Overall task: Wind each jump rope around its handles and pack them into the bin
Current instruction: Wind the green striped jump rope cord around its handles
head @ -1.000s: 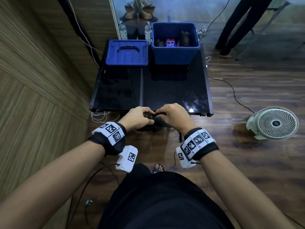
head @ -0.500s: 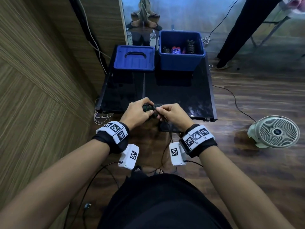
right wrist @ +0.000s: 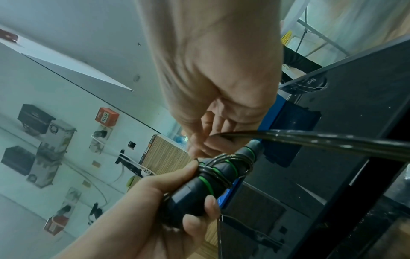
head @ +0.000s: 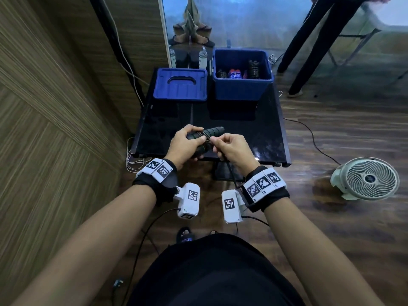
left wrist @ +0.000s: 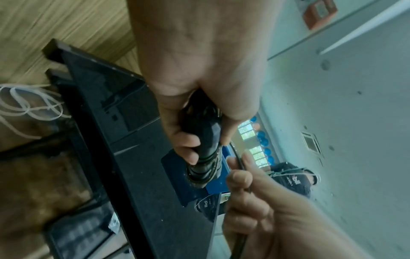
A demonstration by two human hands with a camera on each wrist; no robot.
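Observation:
My left hand (head: 186, 144) grips a pair of black jump rope handles (head: 213, 131) with green rings (right wrist: 205, 182), held over the near edge of the black table (head: 254, 129). A few turns of thin black rope (right wrist: 230, 158) lie round the handles. My right hand (head: 229, 147) pinches the rope (left wrist: 238, 157) close beside the handles; the rest of the rope (right wrist: 332, 139) trails down past my right wrist. The open blue bin (head: 241, 85) at the table's far right holds several wound ropes (head: 254, 68).
A blue bin lid (head: 180, 85) lies at the far left of the table. A white fan (head: 367, 178) stands on the wooden floor to the right. A wooden wall (head: 55, 129) runs along the left. A person's legs (head: 309, 40) are behind the bin.
Both hands have risen from below the table's near edge to above it, carrying the handles. The right hand has gone on winding rope round them.

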